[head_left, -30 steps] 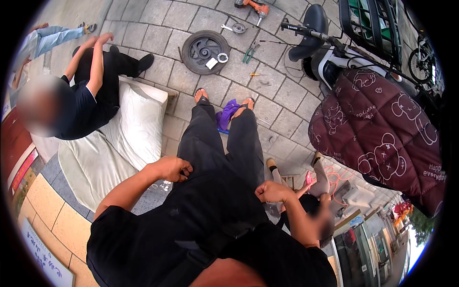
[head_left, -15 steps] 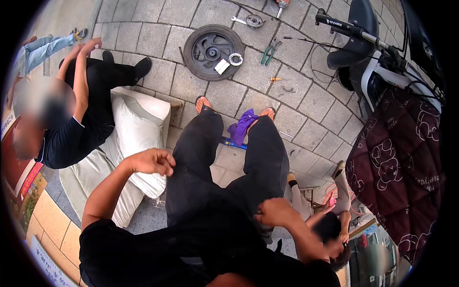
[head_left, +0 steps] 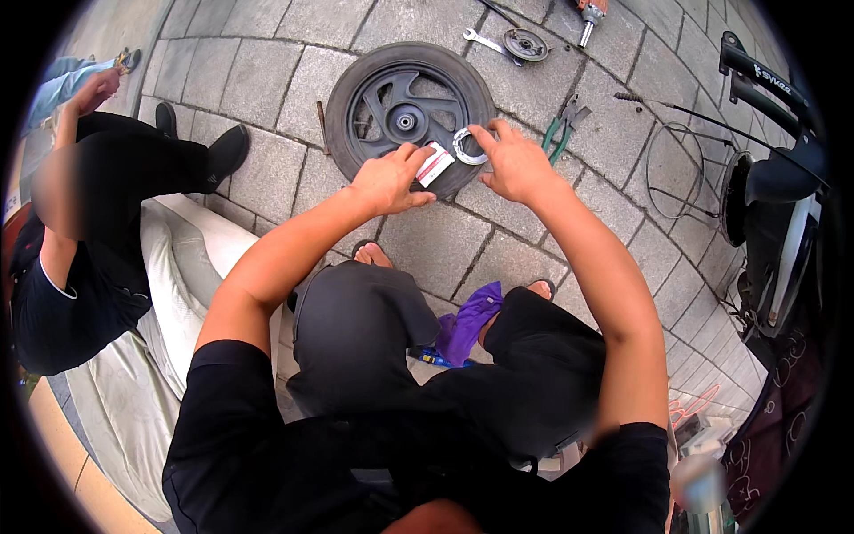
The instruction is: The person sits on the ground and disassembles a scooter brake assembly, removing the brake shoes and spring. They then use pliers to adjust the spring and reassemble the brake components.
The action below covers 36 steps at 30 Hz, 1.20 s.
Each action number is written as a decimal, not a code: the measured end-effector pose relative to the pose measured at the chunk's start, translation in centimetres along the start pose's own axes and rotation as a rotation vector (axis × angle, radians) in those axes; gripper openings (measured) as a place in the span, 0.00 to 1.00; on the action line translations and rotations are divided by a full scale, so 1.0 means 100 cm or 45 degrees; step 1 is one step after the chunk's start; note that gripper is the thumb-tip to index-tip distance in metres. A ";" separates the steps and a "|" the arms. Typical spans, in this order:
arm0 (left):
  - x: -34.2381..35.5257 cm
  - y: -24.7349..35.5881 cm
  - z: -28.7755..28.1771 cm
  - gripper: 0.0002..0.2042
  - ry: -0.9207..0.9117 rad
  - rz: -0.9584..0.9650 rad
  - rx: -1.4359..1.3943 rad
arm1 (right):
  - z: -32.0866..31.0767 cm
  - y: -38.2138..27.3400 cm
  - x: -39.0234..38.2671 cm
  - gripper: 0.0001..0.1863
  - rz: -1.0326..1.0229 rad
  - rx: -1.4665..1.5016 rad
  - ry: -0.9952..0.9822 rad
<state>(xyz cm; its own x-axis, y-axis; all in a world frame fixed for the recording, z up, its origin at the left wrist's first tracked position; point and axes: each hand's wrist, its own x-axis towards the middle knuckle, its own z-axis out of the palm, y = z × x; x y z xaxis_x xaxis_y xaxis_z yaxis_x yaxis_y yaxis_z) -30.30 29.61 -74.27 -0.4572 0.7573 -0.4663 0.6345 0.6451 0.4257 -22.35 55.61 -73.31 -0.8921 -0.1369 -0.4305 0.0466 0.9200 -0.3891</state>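
Grey paving slabs carry a black spoked scooter wheel lying flat. Your left hand pinches a small red-and-white box on its tyre; your right hand, fingers spread, touches a silver metal ring just beside. Grip the ring firmly and lift it straight.

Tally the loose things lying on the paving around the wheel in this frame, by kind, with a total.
Wheel with tyre: 1
Small white and red box: 1
Metal ring: 1
Spanner: 1
Round metal disc: 1
Green-handled pliers: 1
Purple cloth: 1
Total: 7
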 end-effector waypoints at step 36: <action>0.077 0.084 -0.013 0.12 -0.286 -0.031 -1.692 | -0.032 0.162 -0.079 0.22 0.656 1.463 0.887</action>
<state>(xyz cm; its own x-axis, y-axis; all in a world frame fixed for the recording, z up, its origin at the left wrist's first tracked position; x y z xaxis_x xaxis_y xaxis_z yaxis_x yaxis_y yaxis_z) -29.24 40.98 -73.28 -0.2670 0.7941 -0.5461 -0.5105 0.3641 0.7790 -16.01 72.78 -73.62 -0.6829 0.6268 -0.3753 0.4561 -0.0355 -0.8892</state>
